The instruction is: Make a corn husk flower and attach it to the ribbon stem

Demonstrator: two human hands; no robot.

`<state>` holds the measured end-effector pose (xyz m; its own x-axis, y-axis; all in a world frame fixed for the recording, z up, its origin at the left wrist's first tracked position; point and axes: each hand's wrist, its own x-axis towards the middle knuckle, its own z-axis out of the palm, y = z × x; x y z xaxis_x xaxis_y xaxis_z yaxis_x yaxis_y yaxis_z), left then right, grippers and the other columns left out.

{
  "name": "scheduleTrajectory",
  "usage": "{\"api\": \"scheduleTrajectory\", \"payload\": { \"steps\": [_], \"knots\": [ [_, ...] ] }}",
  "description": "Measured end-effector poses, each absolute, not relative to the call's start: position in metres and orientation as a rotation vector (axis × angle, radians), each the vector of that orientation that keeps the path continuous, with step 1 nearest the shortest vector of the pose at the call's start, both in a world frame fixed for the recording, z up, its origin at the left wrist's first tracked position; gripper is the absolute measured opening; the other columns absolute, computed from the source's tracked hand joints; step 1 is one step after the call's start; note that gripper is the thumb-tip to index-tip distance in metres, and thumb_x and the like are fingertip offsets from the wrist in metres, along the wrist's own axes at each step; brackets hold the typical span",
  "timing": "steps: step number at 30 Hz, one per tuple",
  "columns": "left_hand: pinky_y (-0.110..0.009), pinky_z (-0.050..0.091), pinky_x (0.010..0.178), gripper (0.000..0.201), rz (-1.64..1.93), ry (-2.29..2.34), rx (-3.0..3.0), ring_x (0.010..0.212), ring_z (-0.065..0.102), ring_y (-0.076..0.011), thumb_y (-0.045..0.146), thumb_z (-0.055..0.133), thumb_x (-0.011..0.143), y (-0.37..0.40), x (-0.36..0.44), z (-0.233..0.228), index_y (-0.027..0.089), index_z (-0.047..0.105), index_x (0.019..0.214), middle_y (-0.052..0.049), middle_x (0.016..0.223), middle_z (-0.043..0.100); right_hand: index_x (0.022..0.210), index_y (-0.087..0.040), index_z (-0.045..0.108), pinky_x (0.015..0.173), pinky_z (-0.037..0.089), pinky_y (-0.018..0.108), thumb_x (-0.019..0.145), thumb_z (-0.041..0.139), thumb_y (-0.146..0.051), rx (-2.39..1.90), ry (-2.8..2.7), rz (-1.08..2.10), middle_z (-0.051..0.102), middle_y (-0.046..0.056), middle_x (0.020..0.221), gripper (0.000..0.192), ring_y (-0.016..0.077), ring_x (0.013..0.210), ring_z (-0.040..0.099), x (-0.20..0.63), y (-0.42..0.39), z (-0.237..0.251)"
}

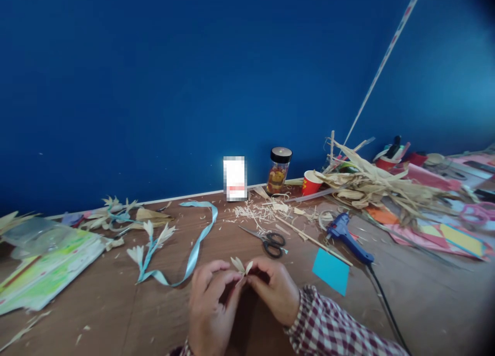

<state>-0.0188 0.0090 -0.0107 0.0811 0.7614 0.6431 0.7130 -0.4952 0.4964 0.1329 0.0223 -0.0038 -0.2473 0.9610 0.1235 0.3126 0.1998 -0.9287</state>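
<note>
— What do the two hands have between them in the head view?

— A small pale cluster of dried husk petals (241,265), pinched from both sides. The left hand (211,304) and the right hand (273,289) are drawn together low over the brown wooden counter (425,294), fingertips closed on the base of the petals, which fan upward.

— How far along does the work look?

— Partly done, I'd judge. A light blue satin ribbon (197,245) already carries several finished husk flowers (149,242), and more lie at the far left. A heap of raw dried corn husks (371,183) remains unused to the right.

— Tools nearby?

— Black-handled scissors (268,241) just beyond the hands, a blue glue gun (348,237) with its black cord, and a turquoise paper square (330,271) beside the right sleeve. A black-lidded jar (279,170) and a red paper cup (311,182) stand by the blue wall.
</note>
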Motion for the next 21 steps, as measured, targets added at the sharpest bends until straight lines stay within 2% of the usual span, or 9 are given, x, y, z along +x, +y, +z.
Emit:
{"api": "scheduleTrajectory", "payload": {
  "steps": [14, 21],
  "knots": [
    [-0.033, 0.041, 0.068, 0.003, 1.243, 1.526, 2.302, 0.073, 0.053, -0.0193, 0.021, 0.058, 0.074, 0.0095, -0.0176, -0.0042, 0.021, 0.06, 0.076, -0.003, 0.074, 0.061, 0.073, -0.018, 0.06, 0.064, 0.039, 0.022, 0.076, 0.05, -0.01, -1.176, -1.71, 1.059, 0.058, -0.002, 0.069, 0.013, 0.0134, 0.069, 0.053, 0.1338, 0.0236, -0.0019],
    [-0.033, 0.041, 0.068, 0.008, 1.189, 1.532, 2.392, 0.072, 0.054, -0.0188, 0.02, 0.055, 0.076, 0.0096, -0.0185, -0.0069, 0.021, 0.061, 0.081, -0.004, 0.075, 0.062, 0.076, -0.018, 0.062, 0.065, 0.04, 0.022, 0.076, 0.051, -0.013, -1.196, -1.697, 1.053, 0.061, -0.001, 0.071, 0.012, 0.0143, 0.071, 0.054, 0.1332, 0.0233, -0.0064]
  ]
}}
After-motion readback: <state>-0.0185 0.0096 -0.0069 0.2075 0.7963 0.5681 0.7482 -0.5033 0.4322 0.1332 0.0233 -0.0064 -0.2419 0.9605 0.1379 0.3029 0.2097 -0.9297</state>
